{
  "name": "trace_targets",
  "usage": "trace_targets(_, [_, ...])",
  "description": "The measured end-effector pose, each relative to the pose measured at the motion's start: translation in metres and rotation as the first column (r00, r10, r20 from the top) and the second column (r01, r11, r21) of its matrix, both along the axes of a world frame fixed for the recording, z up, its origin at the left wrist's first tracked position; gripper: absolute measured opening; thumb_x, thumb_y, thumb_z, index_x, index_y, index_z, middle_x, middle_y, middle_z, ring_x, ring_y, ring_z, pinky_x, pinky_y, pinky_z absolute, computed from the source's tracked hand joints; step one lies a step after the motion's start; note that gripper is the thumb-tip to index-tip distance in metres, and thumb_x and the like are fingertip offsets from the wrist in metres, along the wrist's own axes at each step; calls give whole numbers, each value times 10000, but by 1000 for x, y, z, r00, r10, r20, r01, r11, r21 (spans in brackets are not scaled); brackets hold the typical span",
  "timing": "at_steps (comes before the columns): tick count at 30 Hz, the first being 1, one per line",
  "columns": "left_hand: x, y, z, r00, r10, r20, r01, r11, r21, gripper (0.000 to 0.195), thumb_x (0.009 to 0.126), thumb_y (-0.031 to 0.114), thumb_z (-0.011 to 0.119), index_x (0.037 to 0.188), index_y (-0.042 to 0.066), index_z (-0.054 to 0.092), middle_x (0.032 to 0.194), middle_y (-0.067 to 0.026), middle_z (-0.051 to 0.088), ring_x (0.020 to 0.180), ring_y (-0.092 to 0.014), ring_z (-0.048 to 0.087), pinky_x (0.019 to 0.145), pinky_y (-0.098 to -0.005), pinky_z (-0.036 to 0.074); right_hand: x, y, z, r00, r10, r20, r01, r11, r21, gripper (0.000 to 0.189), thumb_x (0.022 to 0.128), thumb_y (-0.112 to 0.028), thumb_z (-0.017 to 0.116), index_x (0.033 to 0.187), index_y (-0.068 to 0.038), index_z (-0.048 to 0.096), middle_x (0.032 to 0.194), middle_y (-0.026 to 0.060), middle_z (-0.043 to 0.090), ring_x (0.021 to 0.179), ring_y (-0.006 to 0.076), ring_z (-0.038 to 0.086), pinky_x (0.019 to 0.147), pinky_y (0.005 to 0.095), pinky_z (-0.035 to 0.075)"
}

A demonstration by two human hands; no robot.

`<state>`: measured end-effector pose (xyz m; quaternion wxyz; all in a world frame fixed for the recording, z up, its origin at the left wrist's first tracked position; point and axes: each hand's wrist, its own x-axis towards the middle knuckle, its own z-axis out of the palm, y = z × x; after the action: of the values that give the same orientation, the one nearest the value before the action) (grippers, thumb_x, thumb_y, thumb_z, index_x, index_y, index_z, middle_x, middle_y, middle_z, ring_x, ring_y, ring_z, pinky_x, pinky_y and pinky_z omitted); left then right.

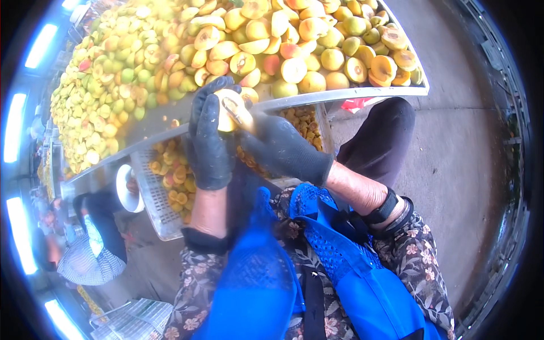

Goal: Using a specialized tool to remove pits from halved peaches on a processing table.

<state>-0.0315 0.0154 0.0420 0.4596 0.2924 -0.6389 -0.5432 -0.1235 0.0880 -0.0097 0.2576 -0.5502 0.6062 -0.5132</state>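
My left hand (211, 136), in a dark work glove, holds a cut yellow peach (226, 120) upright over the near edge of a metal-rimmed table. A small metal-tipped hand tool (232, 107) lies against the cut face of the fruit. Its other end runs into my right hand (285, 144), gloved the same way and closed around it. Blur and fingers hide the exact shape of the tool. Just beyond both hands a large heap of halved and whole peaches (255, 46) covers the table (161, 121).
Under the table edge sit a perforated plastic crate (168, 219) of peach halves and another container (325, 127) of fruit pieces. To the left are a white round object (129, 188) and a person in a checked hat (91, 263). Concrete floor (446, 140) lies to the right.
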Motion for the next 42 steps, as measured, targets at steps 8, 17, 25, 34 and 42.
trace_targets(8, [11,10,3,950,218,-223,-153,949,275,522,1025,455,283,1143,-14,477,1003,-179,627,894,-253,627,841,-381,515,1,22,36,892,49,-448,-80,996,-50,427,877,-223,602,1278,-119,498,777,163,580,606,325,605,529,441,462])
trace_targets(17, [12,13,15,943,255,-214,-188,939,288,650,992,571,248,1051,-11,533,911,-176,652,818,-241,635,765,-340,527,14,21,28,891,87,-446,-96,995,3,497,832,-204,639,1303,-147,491,730,116,550,571,326,589,475,447,425])
trace_targets(25, [21,4,12,991,131,-31,-128,988,90,640,1008,505,251,964,-45,574,848,-166,662,771,-232,646,746,-325,532,10,25,19,891,63,-450,-93,995,-46,388,821,-169,638,1185,-93,529,698,145,517,571,344,577,488,468,426])
trace_targets(34, [12,9,5,972,231,50,-224,966,-127,512,1002,335,294,903,-60,604,851,-176,671,786,-233,649,758,-334,526,8,28,28,967,105,-234,-123,990,-65,327,921,-214,528,1240,-148,547,755,130,598,669,312,619,541,424,472])
trace_targets(42, [18,-5,6,982,-171,-77,177,981,82,672,1000,527,266,969,-57,598,851,-161,666,794,-232,642,770,-317,514,-7,27,26,921,110,-373,-153,984,-87,270,831,-215,637,927,-12,487,659,210,571,644,416,591,564,498,452])
